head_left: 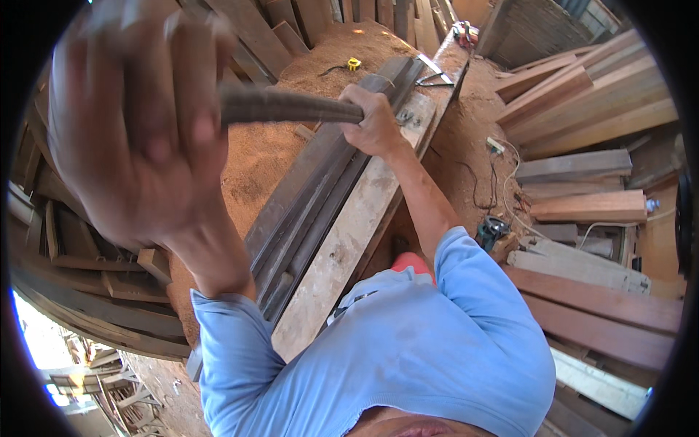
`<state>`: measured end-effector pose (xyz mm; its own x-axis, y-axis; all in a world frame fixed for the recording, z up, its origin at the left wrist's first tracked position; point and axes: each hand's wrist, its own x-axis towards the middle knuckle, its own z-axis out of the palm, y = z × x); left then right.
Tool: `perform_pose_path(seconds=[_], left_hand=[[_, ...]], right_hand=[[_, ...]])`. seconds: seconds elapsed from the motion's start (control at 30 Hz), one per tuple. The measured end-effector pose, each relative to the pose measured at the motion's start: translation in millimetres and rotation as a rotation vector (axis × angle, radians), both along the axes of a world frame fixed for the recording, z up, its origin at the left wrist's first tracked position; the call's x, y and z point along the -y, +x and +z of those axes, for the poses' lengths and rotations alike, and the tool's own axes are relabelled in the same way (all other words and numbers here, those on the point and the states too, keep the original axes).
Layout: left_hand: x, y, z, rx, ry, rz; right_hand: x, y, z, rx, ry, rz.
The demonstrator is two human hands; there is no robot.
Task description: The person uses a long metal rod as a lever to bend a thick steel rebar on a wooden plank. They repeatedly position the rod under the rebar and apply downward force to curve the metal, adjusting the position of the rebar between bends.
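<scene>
A dark wooden strip [287,106] stretches between my two hands above the workbench. My left hand [145,124], large and blurred, is raised high at the left with its fingers curled round one end. My right hand [373,120] is closed round the other end, over the bench's far part. Below lie several long dark planks [309,211] side by side, next to a pale, stained board [349,244]. A metal square [437,79] rests beyond the boards, and a yellow tape measure [354,64] sits on the sawdust.
Sawdust [255,164] covers the ground around the bench. Stacked timber [590,98] fills the right side, with a teal power tool [493,229] and cords nearer me. A red tool [464,34] lies at the back. Wooden pieces [109,284] are heaped at the left.
</scene>
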<state>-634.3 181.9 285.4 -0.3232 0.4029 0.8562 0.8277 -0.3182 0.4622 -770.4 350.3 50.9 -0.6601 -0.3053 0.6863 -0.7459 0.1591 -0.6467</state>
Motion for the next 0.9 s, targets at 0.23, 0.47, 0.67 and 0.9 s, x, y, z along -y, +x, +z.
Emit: perform_pose_path(seconds=[0.23,0.47,0.67,0.9], left_hand=[[-40.7,70.2,-47.6,0.034,0.269,0.317],[-58.5,76.2,-40.2,0.041,0.312,0.380],[-78.0,18.4,6.7,0.103,0.406,0.563],[-63.7,-41.1,40.9,-0.002,0.153,0.117]], right_hand=[[-14.1,28.1,-6.7,-0.179,-0.038,-0.050],[7.4,81.3,12.8,-0.381,-0.272,-0.242],[-28.1,27.7,55.1,0.102,0.110,-0.008],[-35.0,7.6,85.4,0.169,0.061,0.109]])
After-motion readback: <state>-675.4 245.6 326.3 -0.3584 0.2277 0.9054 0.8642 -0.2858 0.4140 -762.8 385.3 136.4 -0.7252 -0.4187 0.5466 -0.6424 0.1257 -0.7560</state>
